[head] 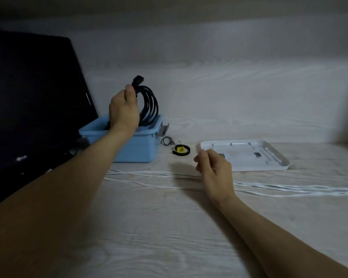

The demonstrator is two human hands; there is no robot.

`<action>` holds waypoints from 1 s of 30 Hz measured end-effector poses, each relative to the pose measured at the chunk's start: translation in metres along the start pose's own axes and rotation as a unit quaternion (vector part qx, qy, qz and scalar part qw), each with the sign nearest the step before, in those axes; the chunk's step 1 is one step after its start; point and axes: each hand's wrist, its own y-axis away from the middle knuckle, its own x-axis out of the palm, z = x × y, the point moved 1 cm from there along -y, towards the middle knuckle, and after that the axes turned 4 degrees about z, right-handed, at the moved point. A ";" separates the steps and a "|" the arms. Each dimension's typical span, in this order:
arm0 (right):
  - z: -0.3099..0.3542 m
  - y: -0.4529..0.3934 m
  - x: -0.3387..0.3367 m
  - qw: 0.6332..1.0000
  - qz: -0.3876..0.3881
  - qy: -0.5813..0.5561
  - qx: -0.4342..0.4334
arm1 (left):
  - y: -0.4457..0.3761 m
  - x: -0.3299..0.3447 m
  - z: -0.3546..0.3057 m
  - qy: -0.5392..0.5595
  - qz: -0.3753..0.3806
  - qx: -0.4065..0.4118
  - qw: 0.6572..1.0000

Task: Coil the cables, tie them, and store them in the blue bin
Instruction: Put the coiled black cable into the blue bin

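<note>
White cable (pixel 269 187) lies uncoiled across the table, nearest: that one's not started. Right hand (pixel 213 169) hovers just above it, fingers loosely curled, holding nothing I can make out. Velcro tie roll (pixel 181 150) sits between the lid (pixel 273 157) and the blue bin (pixel 137 145). Farther back, left hand (pixel 124 112) grips the coiled black cable (pixel 150 105), its lower end already inside the bin; tie not visible. Roughly halfway, I'd say.

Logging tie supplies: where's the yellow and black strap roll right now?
In the head view, the strap roll lies on the table, right of the blue bin and left of the white lid, beyond the right hand.
</note>
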 end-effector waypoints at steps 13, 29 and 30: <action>-0.001 -0.001 0.001 0.997 0.043 0.036 -0.048 | -0.043 0.025 0.049 -0.479 0.320 -0.098 0.811; -0.014 0.003 0.014 0.909 0.295 0.272 -0.112 | 0.122 -0.020 0.055 -0.312 0.154 0.236 0.907; -0.015 0.004 0.015 0.902 0.300 0.286 -0.117 | 0.121 -0.021 0.057 -0.310 0.162 0.231 0.908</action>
